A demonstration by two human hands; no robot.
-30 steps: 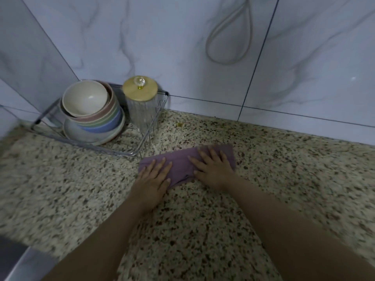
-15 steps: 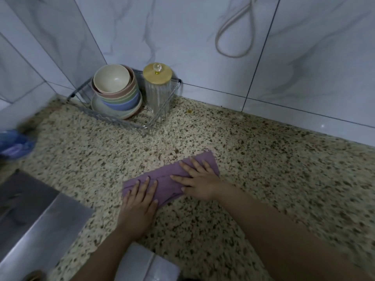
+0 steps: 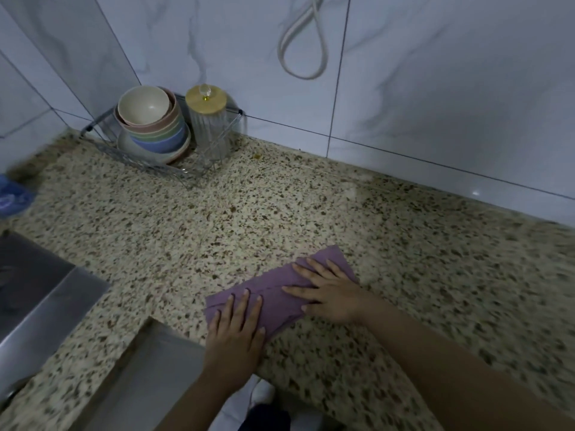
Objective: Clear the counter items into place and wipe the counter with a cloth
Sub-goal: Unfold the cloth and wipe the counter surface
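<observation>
Here, in the head view, a purple cloth (image 3: 280, 293) lay folded into a long flat strip on the speckled granite desk (image 3: 217, 219), close to the desk's near edge. It ran slantwise, its far right corner higher in the picture than its near left end, with a few creases along its length. Both hands were spread flat on it, fingers straight and slightly apart, pressing down rather than gripping. The left hand (image 3: 236, 331) covered the strip's near left end, its heel over the desk edge; the right hand (image 3: 329, 293) lay on the far right part, fingers pointing left along the fabric. The two hands were near each other but not touching.

At the back corner a wire rack (image 3: 199, 169) held a stack of pastel bowls (image 3: 152, 122) on a plate and, just beside them, a ribbed glass jar (image 3: 208, 132) with a wooden lid and clear knob. A steel sink rim (image 3: 46, 306) showed at the left, a blurred blue object (image 3: 12, 197) at the far left edge, and a looped white cord (image 3: 303, 38) hung on the marble-tiled wall.

Compared with the picture from a second earlier, the cloth and both hands had travelled away from the rack, where the strip had almost touched the wire, toward the near edge. The hands kept the same flat pose throughout.
</observation>
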